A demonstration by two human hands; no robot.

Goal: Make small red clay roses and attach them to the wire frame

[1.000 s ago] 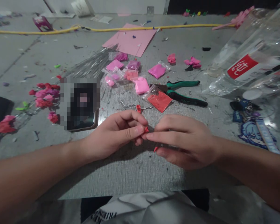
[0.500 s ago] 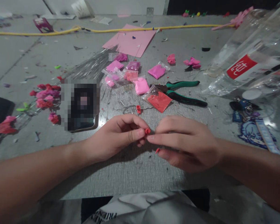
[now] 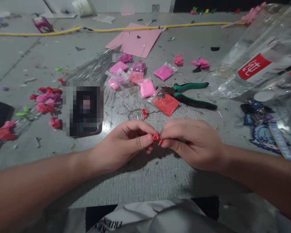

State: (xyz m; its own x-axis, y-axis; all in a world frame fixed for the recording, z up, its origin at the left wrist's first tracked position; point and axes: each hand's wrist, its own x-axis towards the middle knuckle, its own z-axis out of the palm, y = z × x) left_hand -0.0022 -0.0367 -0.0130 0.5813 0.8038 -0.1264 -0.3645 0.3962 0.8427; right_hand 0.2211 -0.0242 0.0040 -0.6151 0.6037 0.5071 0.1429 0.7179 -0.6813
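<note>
Between its thumb and fingers, my left hand (image 3: pixel 126 142) pinches a small red clay rosette (image 3: pixel 155 137). Close beside it on the right, my right hand (image 3: pixel 194 142) holds a small flat red clay piece (image 3: pixel 160 142) at its fingertips, with fingers pressed together. Just beyond the hands lies a twisted wire loop with a red clay flower (image 3: pixel 144 112) on it. An open-topped bag of red clay (image 3: pixel 167 104) rests partly against green-handled pliers (image 3: pixel 194 103).
Several bags of pink clay (image 3: pixel 147 88) lie beyond the hands, near a pink sheet (image 3: pixel 135 40) and thin wires (image 3: pixel 92 66). A blurred-out device (image 3: pixel 86 110) and clay flowers (image 3: pixel 47 100) are left. Plastic bottles (image 3: pixel 257 68) and a keychain (image 3: pixel 264 139) lie right.
My right hand's fingers have closed together, bringing the flat red piece up and left beside the rosette. My left hand has shifted slightly right and still pinches the rosette.
</note>
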